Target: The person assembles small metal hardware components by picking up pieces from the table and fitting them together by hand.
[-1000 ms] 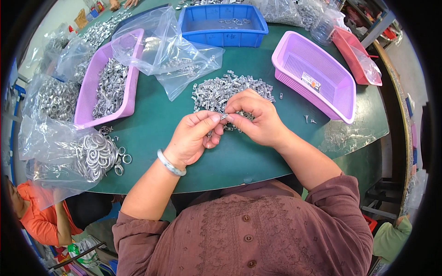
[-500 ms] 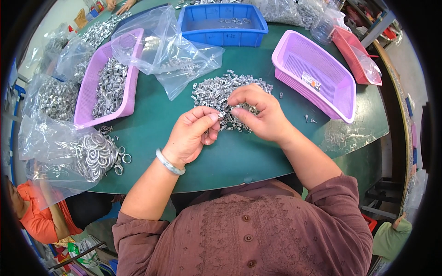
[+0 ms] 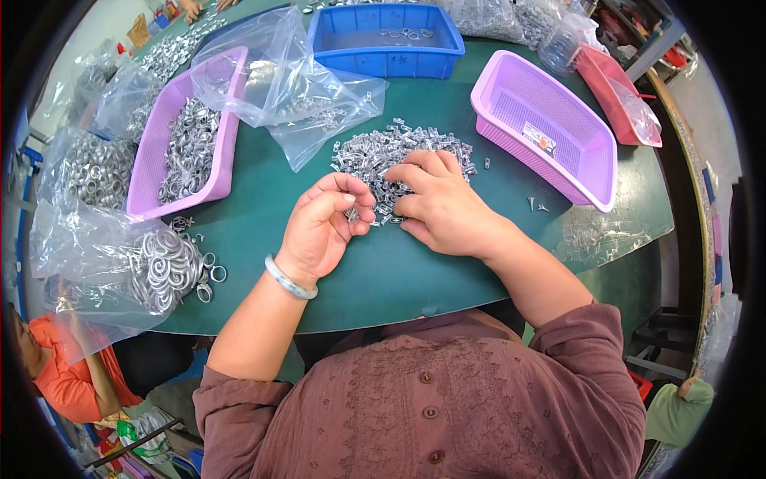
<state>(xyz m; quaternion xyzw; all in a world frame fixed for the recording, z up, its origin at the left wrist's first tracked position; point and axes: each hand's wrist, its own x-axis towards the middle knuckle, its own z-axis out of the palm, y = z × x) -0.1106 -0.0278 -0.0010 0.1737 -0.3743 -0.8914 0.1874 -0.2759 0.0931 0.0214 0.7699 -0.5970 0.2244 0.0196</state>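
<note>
A heap of small silvery metal pieces [image 3: 371, 160], roughly rectangular and with openings in them, lies on the green tabletop [image 3: 335, 295] in front of me. My left hand [image 3: 323, 223] is at the heap's near left edge, palm turned up and fingers curled around a small metal piece [image 3: 351, 214]. Over the right part of the heap, my right hand [image 3: 443, 203] is palm down with bent fingers dipping among the pieces. Its fingertips are partly hidden, and what they pinch cannot be made out.
To the left stand a purple basket [image 3: 227, 152] of metal rings and clear bags [image 3: 76, 227] of metal parts. A blue bin [image 3: 387, 64] is at the back, a purple basket [image 3: 586, 164] and a red tray [image 3: 614, 104] at right. A person in orange [image 3: 68, 375] sits at lower left.
My right hand has turned palm down and lowered onto the heap, away from the left fingers. My left hand has shifted slightly left, its fingers curled further inward.
</note>
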